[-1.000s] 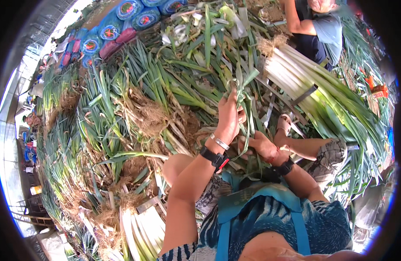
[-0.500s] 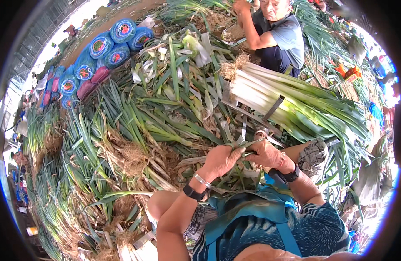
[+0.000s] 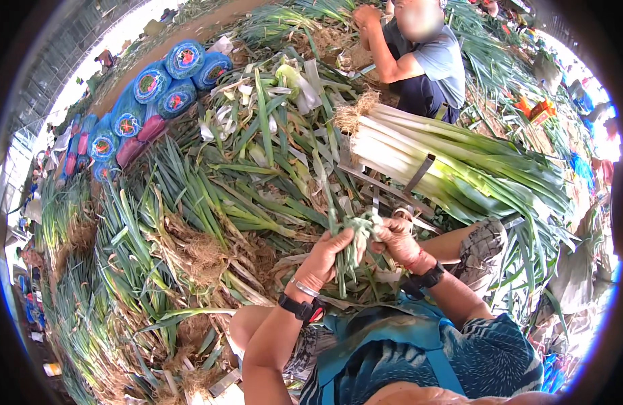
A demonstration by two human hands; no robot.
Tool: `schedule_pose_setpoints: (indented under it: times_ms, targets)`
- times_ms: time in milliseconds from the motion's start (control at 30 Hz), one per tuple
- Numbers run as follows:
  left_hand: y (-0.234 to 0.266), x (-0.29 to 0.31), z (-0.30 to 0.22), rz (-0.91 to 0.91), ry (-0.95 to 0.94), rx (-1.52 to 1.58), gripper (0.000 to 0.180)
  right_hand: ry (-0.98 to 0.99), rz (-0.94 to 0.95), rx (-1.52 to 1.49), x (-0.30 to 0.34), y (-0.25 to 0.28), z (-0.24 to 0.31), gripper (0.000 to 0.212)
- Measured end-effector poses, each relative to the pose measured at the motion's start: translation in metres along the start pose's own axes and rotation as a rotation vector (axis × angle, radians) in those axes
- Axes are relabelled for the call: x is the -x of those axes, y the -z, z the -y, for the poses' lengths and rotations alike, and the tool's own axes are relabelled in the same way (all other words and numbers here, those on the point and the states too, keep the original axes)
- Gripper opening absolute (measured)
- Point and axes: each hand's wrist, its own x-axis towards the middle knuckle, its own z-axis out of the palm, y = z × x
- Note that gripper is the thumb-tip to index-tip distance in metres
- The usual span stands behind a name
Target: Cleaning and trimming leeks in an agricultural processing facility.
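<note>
In front of my lap, both hands grip one bunch of limp green leek leaves (image 3: 350, 260). My left hand (image 3: 325, 258) is closed round its left side, with the thumb on top. My right hand (image 3: 400, 243) pinches its right side with bent fingers. The leaves look twisted or looped between the hands, with ends hanging below; the exact crossing cannot be made out. Just beyond, a thick bundle of trimmed leeks (image 3: 419, 145) lies across a metal frame (image 3: 421, 172), white stalks and roots to the left, green tops to the right.
Untrimmed leeks (image 3: 149, 250) with dry roots (image 3: 203, 253) heap up on my left. Loose leaves and peelings (image 3: 271, 155) cover the ground ahead. Blue netted rolls (image 3: 152, 82) are stacked at far left. Another person (image 3: 419, 64) crouches beyond the bundle. My bare knee is close to my left forearm.
My hands have drawn somewhat apart, and the left has shifted slightly left. More of the leaf bunch now shows between them, standing up and hanging down.
</note>
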Motion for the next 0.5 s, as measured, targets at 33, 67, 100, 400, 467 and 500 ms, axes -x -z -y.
schedule_pose_setpoints:
  times_ms: [33, 67, 100, 400, 467, 500]
  targets:
    - [0.005, -0.003, 0.002, -0.094, -0.037, -0.044, 0.026, -0.040, -0.026, 0.099, -0.001, -0.003, -0.007, 0.022]
    - [0.001, -0.007, 0.002, -0.264, -0.047, -0.128, 0.027, -0.072, 0.003, 0.209, 0.002, -0.010, -0.004, 0.024]
    - [-0.005, -0.011, 0.004, -0.433, -0.057, -0.213, 0.027, -0.099, -0.025, 0.309, 0.003, -0.010, -0.010, 0.023]
    - [-0.001, -0.015, 0.023, -0.502, -0.398, -1.872, 0.013, 0.106, 0.257, 0.825, 0.003, -0.011, -0.007, 0.032]
    - [-0.003, -0.015, 0.021, -0.475, -0.375, -1.987, 0.014, 0.006, 0.325, 0.613, 0.005, -0.004, -0.004, 0.036]
    - [-0.001, -0.012, 0.020, -0.461, -0.346, -2.024, 0.014, -0.046, 0.368, 0.501, 0.004, -0.013, 0.005, 0.038]
